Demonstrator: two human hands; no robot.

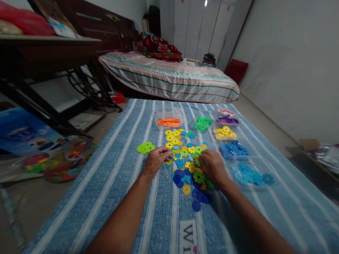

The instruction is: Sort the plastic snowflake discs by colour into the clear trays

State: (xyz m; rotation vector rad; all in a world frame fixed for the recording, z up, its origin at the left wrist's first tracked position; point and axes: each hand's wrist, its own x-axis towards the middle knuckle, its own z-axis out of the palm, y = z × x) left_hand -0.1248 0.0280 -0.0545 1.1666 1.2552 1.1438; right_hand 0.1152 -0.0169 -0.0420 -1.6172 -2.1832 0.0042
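A loose pile of plastic snowflake discs [185,165] in yellow, blue, green and orange lies on a blue striped mat [116,176]. My left hand [155,159] rests at the pile's left edge, fingers curled and pinched on a disc I cannot make out. My right hand [212,165] lies on the pile's right side, fingers bent down onto the discs. A small group of light green discs [145,147] sits apart, left of my left hand.
Clear trays hold sorted discs: orange [168,122], green [202,123], purple [227,120], yellow [224,132], dark blue [234,149], light blue [251,175]. A bed [169,76] stands behind the mat, a dark table frame [47,70] and toy bags [60,158] at left.
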